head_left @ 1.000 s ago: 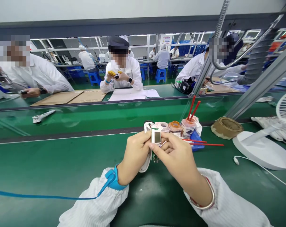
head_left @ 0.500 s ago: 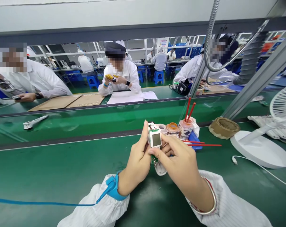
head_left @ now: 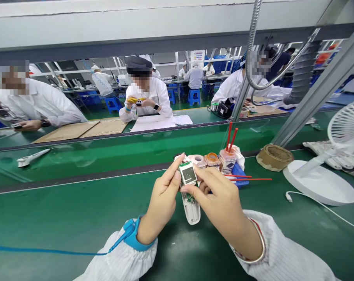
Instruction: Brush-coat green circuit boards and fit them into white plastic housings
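Note:
A white handheld device with its casing open (head_left: pixel 191 212) is held up above the green bench, its rounded end pointing toward me. On it sit a green circuit board and a small square display (head_left: pixel 189 175), which shows some light marks. My left hand (head_left: pixel 163 193) is closed around the device's left side, thumb and fingers near the upper edge. My right hand (head_left: pixel 219 191) pinches the right side beside the display, its thumb at the display's lower edge. The fingers hide part of the board.
Beyond my hands stand jars (head_left: pixel 212 159) and one with red sticks (head_left: pixel 228 158), near a blue tray (head_left: pixel 239 175). To the right are a tape roll (head_left: pixel 275 157), a white fan (head_left: pixel 320 181) and a cable. A blue wrist-strap cord (head_left: pixel 48 250) runs left. Co-workers sit across the conveyor (head_left: pixel 107 154).
The device has turned so more of its white lower casing shows, and light marks appear on the display. My left hand has shifted slightly left and its thumb has moved beside the display.

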Demonstrator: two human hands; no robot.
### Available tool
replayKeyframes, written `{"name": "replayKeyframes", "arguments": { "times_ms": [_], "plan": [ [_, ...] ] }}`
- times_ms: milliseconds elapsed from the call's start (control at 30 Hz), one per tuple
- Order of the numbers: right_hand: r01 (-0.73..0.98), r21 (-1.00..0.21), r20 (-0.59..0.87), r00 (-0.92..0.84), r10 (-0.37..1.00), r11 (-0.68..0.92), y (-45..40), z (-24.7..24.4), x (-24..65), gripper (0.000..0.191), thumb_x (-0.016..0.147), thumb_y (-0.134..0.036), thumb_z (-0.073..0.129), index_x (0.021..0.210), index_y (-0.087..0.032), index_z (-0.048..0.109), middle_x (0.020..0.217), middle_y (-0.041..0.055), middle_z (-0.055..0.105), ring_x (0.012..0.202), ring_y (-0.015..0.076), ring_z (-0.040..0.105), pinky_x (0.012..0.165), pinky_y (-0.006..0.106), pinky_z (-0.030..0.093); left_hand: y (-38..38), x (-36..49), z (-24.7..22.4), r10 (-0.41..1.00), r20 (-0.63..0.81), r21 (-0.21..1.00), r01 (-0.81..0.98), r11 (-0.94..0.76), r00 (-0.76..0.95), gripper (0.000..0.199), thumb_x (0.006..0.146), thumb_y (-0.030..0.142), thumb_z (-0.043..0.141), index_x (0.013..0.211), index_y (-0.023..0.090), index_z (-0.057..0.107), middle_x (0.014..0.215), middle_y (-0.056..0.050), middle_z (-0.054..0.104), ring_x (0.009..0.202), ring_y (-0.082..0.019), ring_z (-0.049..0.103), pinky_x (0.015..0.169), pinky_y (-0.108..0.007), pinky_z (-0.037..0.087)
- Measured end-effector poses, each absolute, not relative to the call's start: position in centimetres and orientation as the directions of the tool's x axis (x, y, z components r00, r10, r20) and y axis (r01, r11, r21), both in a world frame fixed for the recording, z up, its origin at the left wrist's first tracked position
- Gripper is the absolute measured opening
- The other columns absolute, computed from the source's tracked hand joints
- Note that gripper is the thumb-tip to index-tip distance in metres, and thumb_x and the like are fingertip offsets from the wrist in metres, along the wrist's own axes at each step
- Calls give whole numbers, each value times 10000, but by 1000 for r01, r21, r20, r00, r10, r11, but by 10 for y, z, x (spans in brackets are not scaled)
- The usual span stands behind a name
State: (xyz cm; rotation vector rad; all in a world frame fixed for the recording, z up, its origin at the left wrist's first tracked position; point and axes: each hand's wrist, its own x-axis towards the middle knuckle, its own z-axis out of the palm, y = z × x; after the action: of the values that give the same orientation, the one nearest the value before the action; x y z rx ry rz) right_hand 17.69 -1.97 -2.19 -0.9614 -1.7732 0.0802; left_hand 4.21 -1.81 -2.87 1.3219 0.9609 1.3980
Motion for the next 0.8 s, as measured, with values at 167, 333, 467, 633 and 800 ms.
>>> {"name": "replayKeyframes", "arguments": {
  "times_ms": [167,333,467,633,800],
  "plan": [
    [523,-436,815,-116,568,733,-21,-23,177,331,797,-251,656,1080,-84,612,724,34,549,567,120,516,532,254,467,-19,34,-22,942,316,949,-32,-314,111,315,902,319,453,1190,299,577,1316,3,525,1123,-192,516,880,-257,422],
    [503,-435,819,-124,560,747,-23,-23,177,330,812,-241,639,1116,-123,591,754,39,563,613,131,550,546,256,486,-21,29,-17,939,315,943,62,-326,137,301,911,329,431,1183,297,556,1237,2,564,1050,-174,532,833,-248,424],
    [508,-417,825,-136,548,754,-23,-22,177,316,823,-244,623,1107,-108,596,742,48,566,624,143,565,551,265,498,-22,27,-15,932,329,923,158,-352,152,306,917,333,414,1196,299,537,1201,8,582,1004,-161,536,794,-236,420],
    [508,-412,825,-145,546,757,-23,-25,177,313,823,-243,623,1100,-99,598,741,51,566,627,144,569,549,264,502,-23,19,-13,934,298,883,316,-348,195,356,918,360,399,1250,281,500,1030,-5,654,876,-160,568,690,-234,417],
    [474,-429,822,-148,550,769,-24,-24,176,318,817,-231,631,1105,-99,598,743,43,556,615,132,554,548,256,497,-21,12,-6,931,246,912,260,-316,269,333,907,361,424,1211,283,535,1100,-7,638,945,-176,563,753,-248,430]
  ]
}}
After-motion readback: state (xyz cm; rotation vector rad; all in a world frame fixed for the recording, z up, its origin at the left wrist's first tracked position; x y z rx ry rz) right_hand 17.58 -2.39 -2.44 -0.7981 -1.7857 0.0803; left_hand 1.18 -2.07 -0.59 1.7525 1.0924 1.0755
